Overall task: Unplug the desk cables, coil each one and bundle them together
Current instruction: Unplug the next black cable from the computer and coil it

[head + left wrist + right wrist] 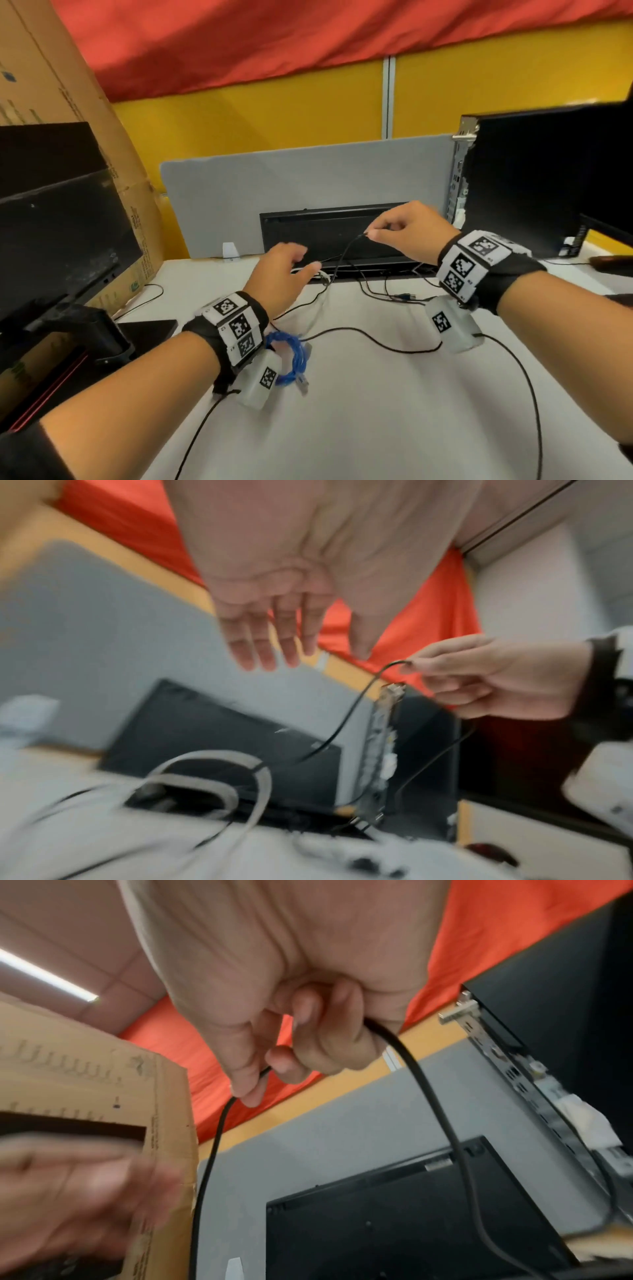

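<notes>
My right hand is raised above the desk and pinches a thin black cable between thumb and fingers; the cable hangs down in a loop toward the desk. My left hand hovers to the left of it, fingers straight and spread, holding nothing. A coiled blue cable lies on the white desk under my left wrist. A white cable and more black cables lie loose near the desk's back edge.
A black box stands at the back against a grey divider panel. A black computer tower is at the right, a black monitor and a cardboard box at the left.
</notes>
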`<state>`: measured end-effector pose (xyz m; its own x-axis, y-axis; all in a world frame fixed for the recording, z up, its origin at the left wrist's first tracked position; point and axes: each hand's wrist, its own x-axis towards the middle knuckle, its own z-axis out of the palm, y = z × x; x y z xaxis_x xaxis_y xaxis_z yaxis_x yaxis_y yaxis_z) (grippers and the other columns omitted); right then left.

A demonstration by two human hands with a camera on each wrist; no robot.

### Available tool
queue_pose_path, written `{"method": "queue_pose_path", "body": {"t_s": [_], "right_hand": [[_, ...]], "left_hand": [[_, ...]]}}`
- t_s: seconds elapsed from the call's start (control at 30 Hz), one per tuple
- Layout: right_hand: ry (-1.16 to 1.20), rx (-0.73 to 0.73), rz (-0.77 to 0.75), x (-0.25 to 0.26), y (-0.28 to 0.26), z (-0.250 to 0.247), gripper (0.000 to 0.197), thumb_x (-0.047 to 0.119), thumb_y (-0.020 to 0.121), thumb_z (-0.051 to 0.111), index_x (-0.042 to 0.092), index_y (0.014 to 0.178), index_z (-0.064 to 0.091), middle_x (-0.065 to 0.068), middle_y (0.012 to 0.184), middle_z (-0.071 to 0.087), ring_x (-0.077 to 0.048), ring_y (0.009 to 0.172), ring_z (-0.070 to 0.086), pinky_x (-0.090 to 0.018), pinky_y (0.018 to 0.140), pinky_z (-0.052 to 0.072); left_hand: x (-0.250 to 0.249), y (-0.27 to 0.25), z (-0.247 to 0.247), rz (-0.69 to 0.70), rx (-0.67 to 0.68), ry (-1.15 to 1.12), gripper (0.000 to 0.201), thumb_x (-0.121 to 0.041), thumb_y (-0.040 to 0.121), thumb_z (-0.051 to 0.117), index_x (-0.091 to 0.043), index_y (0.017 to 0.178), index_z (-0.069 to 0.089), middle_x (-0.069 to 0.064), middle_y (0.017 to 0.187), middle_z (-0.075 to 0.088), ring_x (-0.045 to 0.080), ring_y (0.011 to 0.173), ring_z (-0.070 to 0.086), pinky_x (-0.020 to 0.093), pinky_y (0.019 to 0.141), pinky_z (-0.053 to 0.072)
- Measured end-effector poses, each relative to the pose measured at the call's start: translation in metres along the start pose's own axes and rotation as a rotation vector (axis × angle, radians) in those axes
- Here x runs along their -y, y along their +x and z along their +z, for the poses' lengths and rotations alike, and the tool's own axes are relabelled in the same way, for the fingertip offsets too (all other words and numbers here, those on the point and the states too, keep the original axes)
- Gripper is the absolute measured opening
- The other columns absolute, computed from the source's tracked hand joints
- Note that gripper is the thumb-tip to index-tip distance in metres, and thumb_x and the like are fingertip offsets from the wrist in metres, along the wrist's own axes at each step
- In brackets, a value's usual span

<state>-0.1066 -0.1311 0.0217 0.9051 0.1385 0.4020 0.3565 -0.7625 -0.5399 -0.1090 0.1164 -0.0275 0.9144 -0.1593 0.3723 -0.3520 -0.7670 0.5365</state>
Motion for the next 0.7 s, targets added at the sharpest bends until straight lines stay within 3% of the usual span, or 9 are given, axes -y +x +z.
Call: {"method": "queue_pose_path", "body": {"t_s": [0.1, 0.17, 0.27, 0.33, 0.4, 0.47, 0.53, 0.6, 0.7], "right_hand": [[-0.049, 0.010, -0.061, 0.012, -0.003, -0.009, 0.009, 0.041, 0.087, 0.066, 0.037, 0.085, 0.074, 0.033, 0.052, 0.055, 0.006, 0.055, 0.052, -0.010, 0.050, 0.032], [-0.058, 0.002, -0.081, 0.015, -0.002, -0.016, 0.012, 0.041, 0.088, 0.065, 0.033, 0.084, 0.074, 0.018, 0.057, 0.062, 0.003, 0.055, 0.055, -0.014, 0.051, 0.038], [-0.108, -0.032, -0.064, 0.010, -0.002, -0.032, 0.016, 0.035, 0.092, 0.062, 0.027, 0.091, 0.075, 0.007, 0.073, 0.069, -0.008, 0.068, 0.061, -0.027, 0.063, 0.049], [-0.138, -0.103, -0.035, -0.003, -0.002, -0.048, 0.016, 0.033, 0.092, 0.061, 0.025, 0.091, 0.075, 0.008, 0.078, 0.070, -0.009, 0.073, 0.062, -0.028, 0.069, 0.051], [-0.169, -0.193, -0.009, -0.021, -0.004, -0.067, 0.016, 0.031, 0.092, 0.061, 0.024, 0.090, 0.076, 0.009, 0.079, 0.070, -0.006, 0.075, 0.063, -0.027, 0.072, 0.052], [-0.184, -0.256, 0.019, -0.040, -0.005, -0.086, 0.015, 0.031, 0.090, 0.062, 0.025, 0.089, 0.076, 0.012, 0.080, 0.070, -0.001, 0.076, 0.062, -0.024, 0.072, 0.051], [-0.216, -0.309, 0.053, -0.059, -0.009, -0.103, 0.014, 0.032, 0.090, 0.063, 0.027, 0.088, 0.076, 0.014, 0.082, 0.070, 0.002, 0.077, 0.061, -0.022, 0.071, 0.049], [-0.258, -0.355, 0.084, -0.076, -0.013, -0.115, 0.013, 0.033, 0.089, 0.063, 0.031, 0.084, 0.075, 0.018, 0.080, 0.069, 0.003, 0.074, 0.061, -0.021, 0.068, 0.050], [-0.314, -0.377, 0.145, -0.095, -0.019, -0.126, 0.014, 0.036, 0.089, 0.062, 0.035, 0.081, 0.073, 0.019, 0.075, 0.068, 0.001, 0.070, 0.061, -0.022, 0.062, 0.052]], "left_hand": [[-0.052, 0.024, 0.000, 0.191, 0.133, -0.150, 0.046, -0.048, 0.093, 0.054, -0.021, 0.130, 0.059, -0.006, 0.121, 0.065, 0.007, 0.110, 0.059, 0.025, 0.095, 0.046], [-0.076, 0.037, 0.003, 0.208, 0.227, -0.249, 0.034, -0.042, 0.096, 0.052, -0.019, 0.116, 0.067, -0.005, 0.089, 0.073, 0.005, 0.084, 0.068, 0.020, 0.081, 0.051], [-0.091, 0.057, 0.007, 0.195, 0.243, -0.390, 0.020, -0.029, 0.097, 0.056, -0.019, 0.088, 0.071, -0.012, 0.053, 0.056, 0.001, 0.049, 0.054, 0.015, 0.056, 0.046], [-0.091, 0.067, 0.008, 0.219, 0.244, -0.345, 0.024, -0.026, 0.098, 0.055, -0.023, 0.081, 0.072, -0.020, 0.055, 0.060, -0.006, 0.055, 0.055, 0.005, 0.056, 0.040], [-0.085, 0.075, 0.004, 0.216, 0.255, -0.292, 0.026, -0.026, 0.098, 0.054, -0.026, 0.081, 0.073, -0.019, 0.076, 0.068, -0.005, 0.075, 0.061, 0.006, 0.063, 0.042], [-0.076, 0.082, -0.002, 0.189, 0.263, -0.230, 0.026, -0.028, 0.099, 0.053, -0.026, 0.082, 0.073, -0.003, 0.095, 0.072, 0.009, 0.088, 0.063, 0.014, 0.071, 0.046], [-0.066, 0.092, -0.009, 0.160, 0.248, -0.171, 0.026, -0.029, 0.098, 0.054, -0.023, 0.083, 0.074, 0.011, 0.101, 0.071, 0.024, 0.094, 0.064, 0.029, 0.083, 0.050], [-0.059, 0.103, -0.014, 0.146, 0.204, -0.120, 0.027, -0.028, 0.098, 0.054, -0.019, 0.081, 0.074, 0.020, 0.097, 0.069, 0.033, 0.090, 0.062, 0.038, 0.084, 0.049], [-0.051, 0.115, -0.018, 0.138, 0.168, -0.046, 0.029, -0.029, 0.097, 0.055, -0.025, 0.073, 0.071, 0.007, 0.068, 0.060, 0.018, 0.064, 0.051, 0.023, 0.060, 0.040]]}}
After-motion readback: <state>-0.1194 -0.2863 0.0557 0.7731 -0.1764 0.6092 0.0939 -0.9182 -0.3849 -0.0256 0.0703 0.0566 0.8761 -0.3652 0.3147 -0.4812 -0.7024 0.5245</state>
